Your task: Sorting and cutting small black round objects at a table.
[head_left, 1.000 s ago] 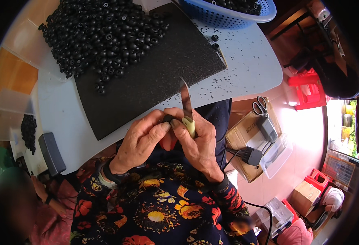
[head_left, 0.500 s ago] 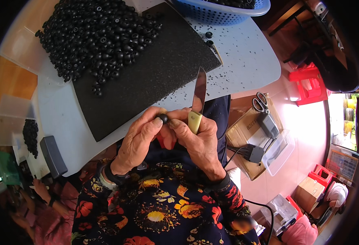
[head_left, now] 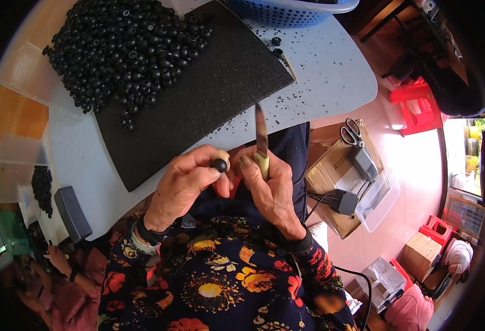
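Note:
My left hand [head_left: 183,181] pinches a small round black piece [head_left: 219,165] between thumb and fingertips. My right hand [head_left: 274,190] is wrapped round the pale yellow handle of a knife [head_left: 261,131], whose blade points away from me, seen rather edge-on. A small gap parts the two hands, and the blade is apart from the piece. Both are held just short of the table's near edge. Beyond them a dark mat [head_left: 228,77] lies on the table, with a big heap of similar black pieces [head_left: 127,55] on its far left.
Black crumbs and a couple of loose pieces [head_left: 276,42] dot the pale table [head_left: 341,77]. A blue basket [head_left: 292,15] stands at the far edge. To my right are a cardboard box [head_left: 330,165] with scissors [head_left: 351,132], and red stools [head_left: 419,105]. Another person's hand [head_left: 59,259] shows at lower left.
My right hand has drawn slightly away from the black piece. The knife has turned, so its blade looks narrower and lower. My left hand still holds the piece.

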### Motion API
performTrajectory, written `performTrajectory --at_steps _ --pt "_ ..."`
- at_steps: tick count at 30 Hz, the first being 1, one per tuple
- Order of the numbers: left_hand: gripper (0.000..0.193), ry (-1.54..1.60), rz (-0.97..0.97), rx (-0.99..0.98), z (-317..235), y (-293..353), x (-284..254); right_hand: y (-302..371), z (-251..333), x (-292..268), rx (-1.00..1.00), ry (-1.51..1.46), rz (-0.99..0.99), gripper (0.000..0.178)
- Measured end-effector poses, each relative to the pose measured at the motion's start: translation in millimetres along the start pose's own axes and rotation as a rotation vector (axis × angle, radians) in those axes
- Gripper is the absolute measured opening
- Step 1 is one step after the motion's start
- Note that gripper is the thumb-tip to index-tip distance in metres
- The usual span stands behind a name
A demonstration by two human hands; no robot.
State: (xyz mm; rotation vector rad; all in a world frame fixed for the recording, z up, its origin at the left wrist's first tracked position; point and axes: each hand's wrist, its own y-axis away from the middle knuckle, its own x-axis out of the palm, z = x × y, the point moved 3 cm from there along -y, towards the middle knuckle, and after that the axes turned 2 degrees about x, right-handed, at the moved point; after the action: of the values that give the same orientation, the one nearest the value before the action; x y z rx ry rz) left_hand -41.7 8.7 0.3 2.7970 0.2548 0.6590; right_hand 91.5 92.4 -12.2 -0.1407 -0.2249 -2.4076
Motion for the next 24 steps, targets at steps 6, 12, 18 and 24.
performTrajectory --at_steps 6,12,18,24 --pt "0.021 0.083 -0.004 0.018 -0.4 -1.9 0.7 8.4 0.3 -10.6 -0.181 0.388 0.045 0.008" --pt "0.022 -0.103 -0.006 0.044 -0.4 -2.0 2.3 10.2 1.6 -10.8 -0.311 0.599 0.115 0.022" --pt "0.021 -0.404 0.092 0.074 -7.0 -3.5 13.4 8.8 0.9 -15.3 -0.314 0.631 0.096 0.016" --pt "0.026 -0.519 0.079 0.032 -3.4 -2.6 12.2 3.6 11.3 -14.6 -0.119 0.149 0.057 0.016"
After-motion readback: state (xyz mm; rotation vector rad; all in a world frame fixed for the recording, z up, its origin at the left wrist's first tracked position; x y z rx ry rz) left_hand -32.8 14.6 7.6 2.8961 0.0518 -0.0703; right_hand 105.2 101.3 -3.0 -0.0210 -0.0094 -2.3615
